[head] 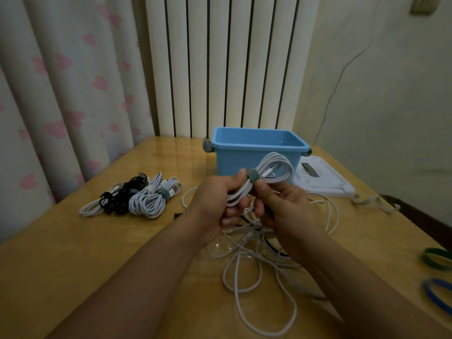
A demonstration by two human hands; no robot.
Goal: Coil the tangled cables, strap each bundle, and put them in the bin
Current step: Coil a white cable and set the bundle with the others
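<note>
White cable coil (274,171), wrapped by a grey strap (253,176), is held above the wooden table (73,253) just in front of the blue bin (256,148). The left hand (217,201) grips its lower loops; the right hand (281,206) pinches beside the strap. Strapped bundles (137,196) lie left, loose cables (256,260) below.

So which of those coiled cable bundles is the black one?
The black bundle lies on the table between two white bundles; the other white one is in the hands.
</note>
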